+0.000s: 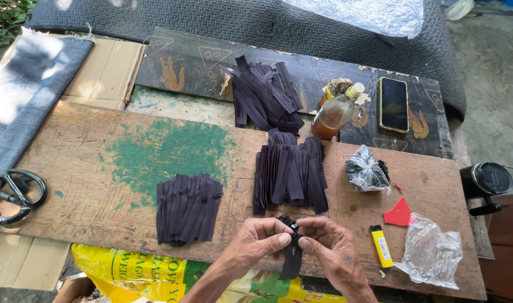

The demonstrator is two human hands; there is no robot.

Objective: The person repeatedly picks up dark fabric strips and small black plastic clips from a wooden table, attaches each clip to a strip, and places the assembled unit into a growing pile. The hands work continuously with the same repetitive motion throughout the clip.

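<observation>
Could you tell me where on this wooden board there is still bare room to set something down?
The widest bare patch on the wooden board is its left part, between the scissors and the left zipper pile, including the green paint stain. A smaller patch lies between the black bag and the red piece. The middle is crowded with zipper piles, the bottle and both hands.

The work surface is a worn wooden board (pixel 99 168) with a green paint patch (pixel 167 151). Flattened cardboard (pixel 108 70) and a dark quilted mat (pixel 223 19) lie behind it. Dappled daylight falls on bare ground (pixel 492 84) at right.
</observation>
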